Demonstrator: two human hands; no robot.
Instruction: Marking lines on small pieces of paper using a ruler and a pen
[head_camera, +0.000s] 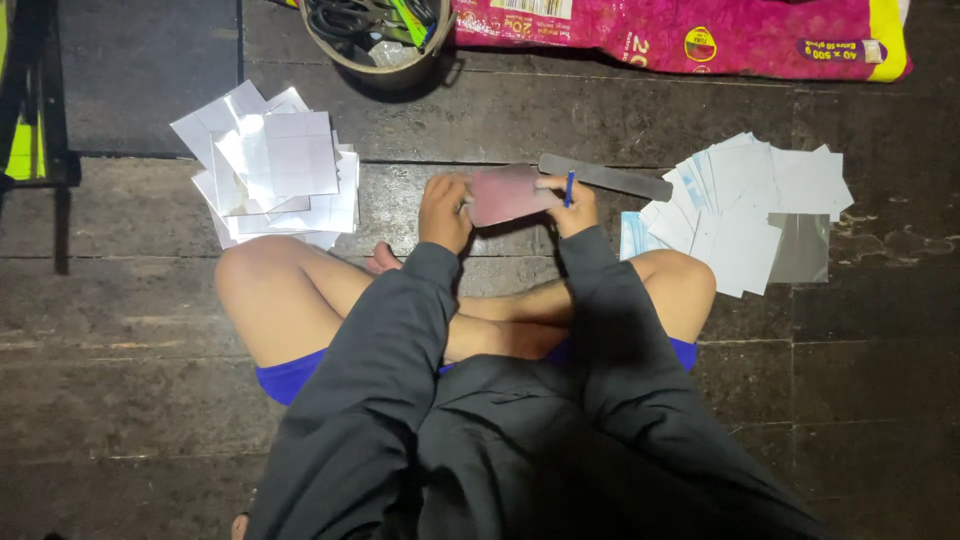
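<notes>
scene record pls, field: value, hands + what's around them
setting: person seated cross-legged on dark wooden floor
left hand: grips left edge of a pinkish sheet
right hand: holds the sheet's right edge and a blue pen
ruler: grey, flat on the floor just beyond the right hand
left pile: loose white sheets, overlapping
right pile: white and silvery sheets, fanned
bucket: at the top edge, scissors inside
bag: pink plastic pack, top right

Seated cross-legged, both arms in dark sleeves reaching forward, elbows bent. Left hand (444, 212) fingers curled in a closed grip, knuckles up. Right hand (573, 207) closed likewise, level with left, near it
</notes>
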